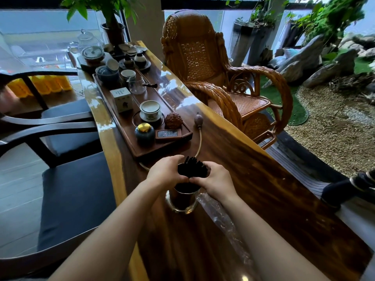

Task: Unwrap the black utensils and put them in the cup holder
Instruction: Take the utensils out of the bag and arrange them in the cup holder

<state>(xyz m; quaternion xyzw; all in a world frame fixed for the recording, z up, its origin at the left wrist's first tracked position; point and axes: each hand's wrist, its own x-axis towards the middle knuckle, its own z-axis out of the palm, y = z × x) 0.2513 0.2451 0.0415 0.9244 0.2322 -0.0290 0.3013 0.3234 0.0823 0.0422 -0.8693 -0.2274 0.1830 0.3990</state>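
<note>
A bundle of black utensils (192, 169) stands upright between the two hands, right over a glass cup holder (182, 201) on the wooden table (253, 159). The lower part of the bundle reaches down into the mouth of the cup holder, and a dark mass shows through its glass wall. The upper ends fan out above the fingers, pointing away from the person.

The left hand (166, 171) grips the bundle from its left side, fingers curled round the far side and thumb at the near side. The right hand (215, 179) grips it from the right in the same way. The two thumbs come together, touching or almost touching, at the near side of the bundle just above the rim of the cup holder. Neither hand touches the glass, as far as can be seen.

A clear, crinkled plastic wrapper (221, 218) lies on the table just to the right of the cup holder, partly under the right forearm.

Beyond the hands sits a long wooden tea tray (162, 148) with cups, a box and a small jar (144, 133) with a gold lid. A thin hose (199, 142) curves across the table between the tray and the hands. A rattan chair (192, 53) stands at the far side of the table.
</note>
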